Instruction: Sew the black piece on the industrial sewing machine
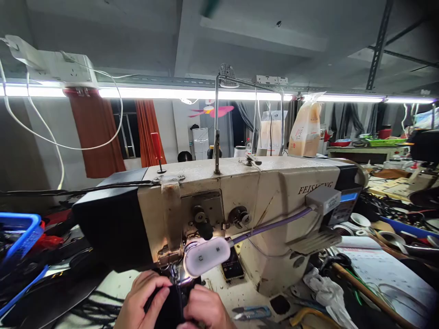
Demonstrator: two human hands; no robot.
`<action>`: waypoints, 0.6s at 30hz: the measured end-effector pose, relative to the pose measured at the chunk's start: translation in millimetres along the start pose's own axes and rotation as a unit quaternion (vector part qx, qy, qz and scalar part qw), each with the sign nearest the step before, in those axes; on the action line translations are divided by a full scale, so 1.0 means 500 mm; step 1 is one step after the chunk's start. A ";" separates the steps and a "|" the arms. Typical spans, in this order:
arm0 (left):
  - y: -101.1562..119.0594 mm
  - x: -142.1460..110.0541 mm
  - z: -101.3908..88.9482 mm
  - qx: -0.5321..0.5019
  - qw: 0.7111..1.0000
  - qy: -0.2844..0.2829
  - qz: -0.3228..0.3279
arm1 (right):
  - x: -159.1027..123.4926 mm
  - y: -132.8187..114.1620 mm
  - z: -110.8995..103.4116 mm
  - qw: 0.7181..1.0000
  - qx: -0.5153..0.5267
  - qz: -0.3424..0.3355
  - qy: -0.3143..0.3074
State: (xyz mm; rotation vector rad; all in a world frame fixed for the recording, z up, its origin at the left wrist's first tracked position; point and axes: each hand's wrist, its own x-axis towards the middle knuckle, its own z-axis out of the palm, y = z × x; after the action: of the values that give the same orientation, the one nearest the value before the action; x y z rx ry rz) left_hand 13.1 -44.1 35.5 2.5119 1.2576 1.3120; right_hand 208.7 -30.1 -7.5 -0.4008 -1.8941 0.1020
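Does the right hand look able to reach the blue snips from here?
Likely yes: the snips lie just right of the right hand, nothing visible between, though it would probably have to leave the black piece first.

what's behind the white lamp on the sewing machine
A phone-like device shows partly past the lamp, with the sewing machine beyond; whatever the lamp directly covers can't be seen.

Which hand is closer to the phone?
The right hand. It's just below and left of the phone in the picture; the left hand is farther away, across the black piece.
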 end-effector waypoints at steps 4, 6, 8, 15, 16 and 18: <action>-0.033 0.002 0.014 -0.026 0.996 -0.055 -0.071 | 0.001 0.002 0.014 0.996 -0.071 -0.045 0.020; -0.033 0.004 0.027 -0.036 0.991 -0.068 -0.109 | -0.002 0.012 0.000 0.993 -0.105 -0.050 0.004; -0.027 0.009 0.035 -0.042 0.988 -0.075 -0.130 | 0.002 0.021 -0.018 0.986 -0.136 -0.094 0.001; -0.020 0.018 0.040 -0.024 0.984 -0.079 -0.158 | 0.047 0.039 -0.036 0.954 -0.160 -0.251 -0.028; -0.022 0.017 0.040 -0.025 0.983 -0.077 -0.165 | 0.049 0.040 -0.035 0.954 -0.163 -0.251 -0.034; -0.025 0.016 0.042 -0.026 0.979 -0.075 -0.190 | 0.049 0.040 -0.034 0.951 -0.175 -0.250 -0.044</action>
State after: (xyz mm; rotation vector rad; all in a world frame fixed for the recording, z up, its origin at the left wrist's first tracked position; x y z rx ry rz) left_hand 22.5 -24.1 22.6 2.1431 1.5458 1.0331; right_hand 221.4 -5.4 15.2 -0.1407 -2.0489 -0.5682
